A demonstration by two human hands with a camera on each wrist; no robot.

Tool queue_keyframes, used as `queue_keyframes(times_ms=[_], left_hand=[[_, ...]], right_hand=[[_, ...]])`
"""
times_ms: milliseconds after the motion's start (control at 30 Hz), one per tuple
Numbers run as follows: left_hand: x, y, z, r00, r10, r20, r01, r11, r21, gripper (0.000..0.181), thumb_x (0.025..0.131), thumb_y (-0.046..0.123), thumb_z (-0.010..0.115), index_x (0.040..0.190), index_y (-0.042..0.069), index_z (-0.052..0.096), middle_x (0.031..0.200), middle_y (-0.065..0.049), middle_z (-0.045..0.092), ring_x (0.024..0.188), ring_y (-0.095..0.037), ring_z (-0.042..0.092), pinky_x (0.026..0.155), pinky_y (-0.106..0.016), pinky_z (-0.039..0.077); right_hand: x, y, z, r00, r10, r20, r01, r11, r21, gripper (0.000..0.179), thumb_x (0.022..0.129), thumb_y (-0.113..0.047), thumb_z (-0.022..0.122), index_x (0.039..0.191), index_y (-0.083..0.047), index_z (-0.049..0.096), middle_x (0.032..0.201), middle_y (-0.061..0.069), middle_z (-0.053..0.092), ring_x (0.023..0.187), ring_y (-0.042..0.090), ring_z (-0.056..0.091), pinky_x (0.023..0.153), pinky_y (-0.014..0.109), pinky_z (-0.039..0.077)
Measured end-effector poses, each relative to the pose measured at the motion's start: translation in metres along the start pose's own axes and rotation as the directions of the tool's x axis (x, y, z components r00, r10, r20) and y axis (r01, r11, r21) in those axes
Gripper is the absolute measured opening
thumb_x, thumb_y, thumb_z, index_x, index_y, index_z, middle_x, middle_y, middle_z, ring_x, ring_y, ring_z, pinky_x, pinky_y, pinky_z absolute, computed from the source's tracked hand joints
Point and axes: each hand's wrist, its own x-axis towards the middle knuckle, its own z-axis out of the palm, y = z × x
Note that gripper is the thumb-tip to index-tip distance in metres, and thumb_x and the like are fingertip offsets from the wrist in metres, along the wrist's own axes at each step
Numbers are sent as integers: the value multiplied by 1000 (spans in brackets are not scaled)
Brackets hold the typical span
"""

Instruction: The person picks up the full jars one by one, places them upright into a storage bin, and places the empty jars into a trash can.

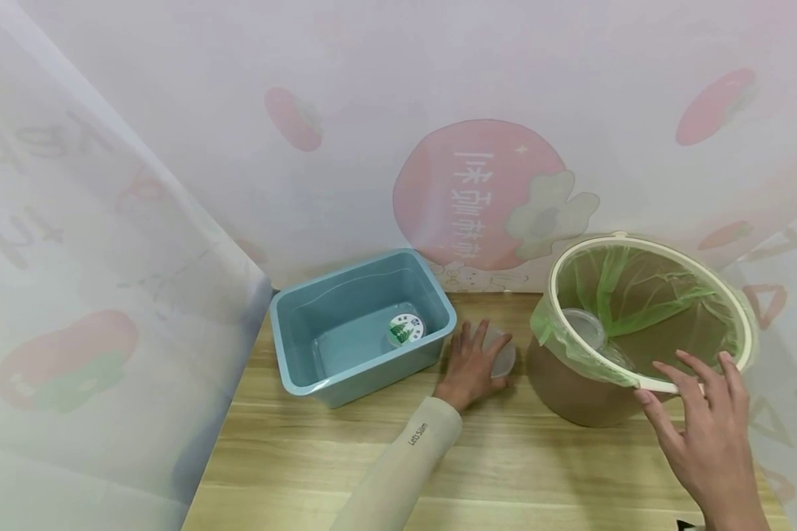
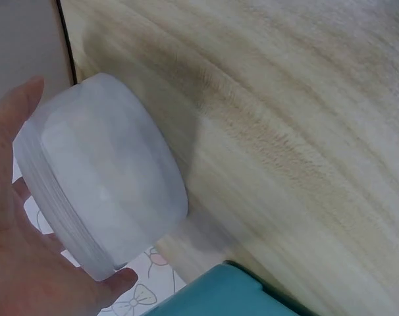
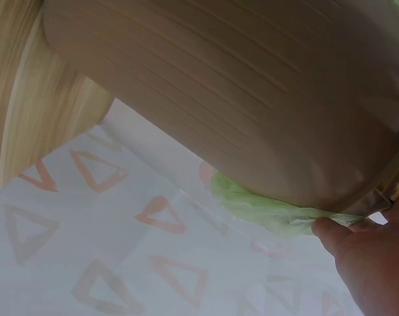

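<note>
My left hand (image 1: pixel 471 369) grips a round, translucent white plastic tub (image 2: pixel 114 171) around its rimmed end, thumb on one side and fingers on the other. In the head view the tub (image 1: pixel 504 361) is partly covered by the fingers, just right of the blue basin (image 1: pixel 365 376). My right hand (image 1: pixel 710 428) holds the near right rim of a brown trash can (image 1: pixel 571 398), fingers over the cream ring and thumb at its outer side. A green bag (image 1: pixel 610 287) lines the can. Inside lies a clear round plastic container (image 1: pixel 584 328).
In the basin's right corner sits a clear container with a round white and green label (image 1: pixel 406 329). Basin and can stand on a wooden table (image 1: pixel 504 464). Pale printed sheets (image 1: pixel 345 199) rise behind and at both sides.
</note>
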Motion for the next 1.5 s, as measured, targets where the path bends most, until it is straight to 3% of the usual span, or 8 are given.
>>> queue_keyframes(times_ms=[400, 600, 900, 1267, 1500], left_hand=[[1, -8, 9, 996, 14, -83, -14, 1000, 4, 92, 87, 62, 83, 167, 42, 41, 173, -9, 33, 157, -39, 35, 120, -53, 46], [-2, -8, 3, 994, 34, -102, -34, 999, 4, 90, 89, 63, 80, 167, 43, 40, 174, -8, 32, 156, -38, 36, 117, -53, 49], [-15, -3, -18, 990, 57, -130, -65, 996, -64, 89, 88, 62, 83, 166, 41, 44, 174, -8, 33, 156, -37, 35, 116, -55, 49], [-30, 2, -47, 990, 68, -122, -77, 995, -71, 88, 89, 66, 79, 166, 43, 43, 174, -7, 34, 156, -38, 38, 113, -55, 48], [-46, 4, -80, 986, 97, -132, -106, 993, -58, 88, 88, 68, 78, 166, 44, 44, 173, -6, 37, 155, -36, 37, 110, -51, 47]], right_hand=[[0, 0, 1, 1000, 6, 0, -6, 1000, 7, 87, 107, -74, 47, 123, 9, 69, 135, 42, 57, 144, 63, 38, 137, 56, 12], [1, 0, 3, 999, -2, -33, 2, 1000, 15, 85, 106, -73, 49, 120, 8, 69, 132, 42, 58, 142, 61, 40, 137, 56, 14], [1, 1, 1, 1000, -15, -22, 15, 1000, -2, 87, 107, -72, 48, 121, 10, 68, 134, 42, 58, 138, 59, 44, 136, 58, 15], [0, -1, 2, 1000, 11, -25, -11, 1000, 22, 86, 105, -74, 49, 120, 8, 69, 132, 42, 58, 143, 62, 39, 137, 56, 13], [1, -1, 2, 1000, -2, -19, 2, 1000, 12, 86, 106, -73, 48, 121, 9, 69, 134, 42, 57, 143, 62, 39, 137, 57, 14]])
